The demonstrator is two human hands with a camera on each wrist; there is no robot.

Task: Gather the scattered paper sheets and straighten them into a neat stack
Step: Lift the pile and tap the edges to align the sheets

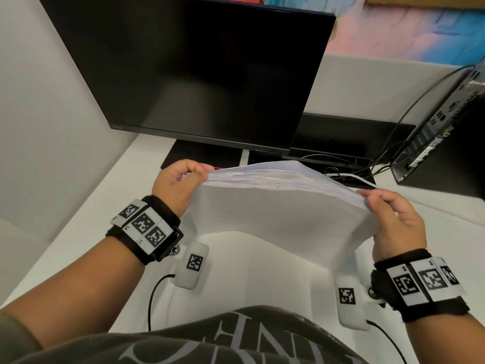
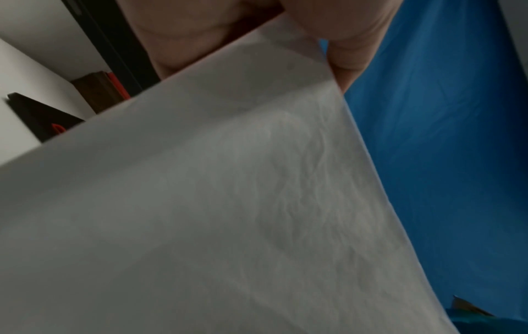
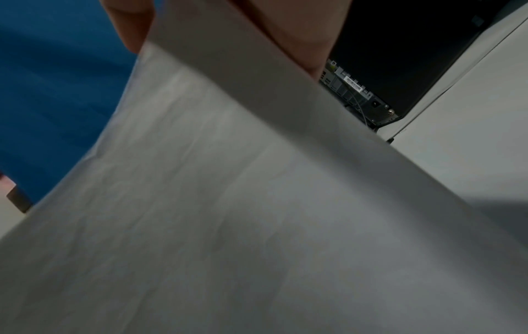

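Two hands: both raised over the white desk (image 1: 78,227), each clamped on one upper corner of the paper stack (image 1: 275,206).
Left hand (image 1: 175,185): fingers curled over the stack's top edge, thumb pinching the near face; wrist band with black-and-white markers below it.
Right hand (image 1: 393,222): fingers curled onto the opposite corner, thumb against the near sheet; a matching marker band on that wrist.
Paper stack: held upright between the hands, bowed toward the person, lower edge resting on the desk; top edges fanned and uneven, so the sheets are not yet squared.
Left wrist view: the near sheet (image 2: 228,203) fills most of the picture, a thumb pressed at its upper corner.
Right wrist view: the same paper (image 3: 228,203), fingers gripping its top.
Just beyond the hands: monitor base (image 1: 194,153) and loose black cables (image 1: 341,161) on the desk.
Farther off: dark monitor (image 1: 196,74) beyond the left hand; computer case (image 1: 441,132) beyond the right hand, ports facing in.
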